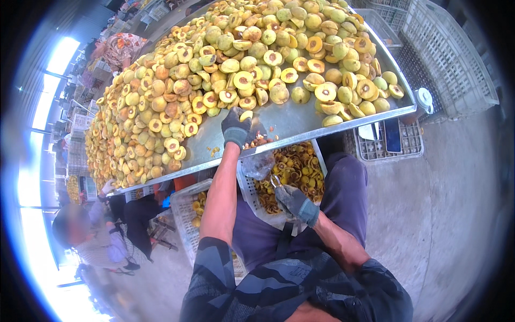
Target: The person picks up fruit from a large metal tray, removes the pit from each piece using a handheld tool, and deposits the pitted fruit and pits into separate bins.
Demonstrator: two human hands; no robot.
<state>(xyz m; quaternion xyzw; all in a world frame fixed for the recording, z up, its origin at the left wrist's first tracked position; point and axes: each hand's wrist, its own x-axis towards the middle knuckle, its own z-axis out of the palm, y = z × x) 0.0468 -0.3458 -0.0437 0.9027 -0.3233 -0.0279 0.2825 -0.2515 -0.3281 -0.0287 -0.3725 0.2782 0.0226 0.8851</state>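
Halved yellow peaches [243, 80] lie heaped on a metal-topped table [292, 126]. My left hand [236, 129], in a dark glove with a grey-green cuff, reaches over the table's near edge, its fingers closed on a peach half [246, 116] at the front of the heap. Reddish-brown pits and scraps [259, 140] lie on the metal beside that hand. Lower down, my right hand [296, 204], gloved alike, is closed around a small metal pitting tool [275, 181] whose bright tip points up and left. It hovers over a white crate [247, 188] of peach halves between my knees.
Clear plastic film [258, 165] hangs at that crate's far corner. Another white crate [185, 206] stands left of my leg. To the right, a phone [392, 135] rests on an upturned crate [416, 142], near a white-lidded container [424, 100]. A co-worker [102, 236] sits at the left.
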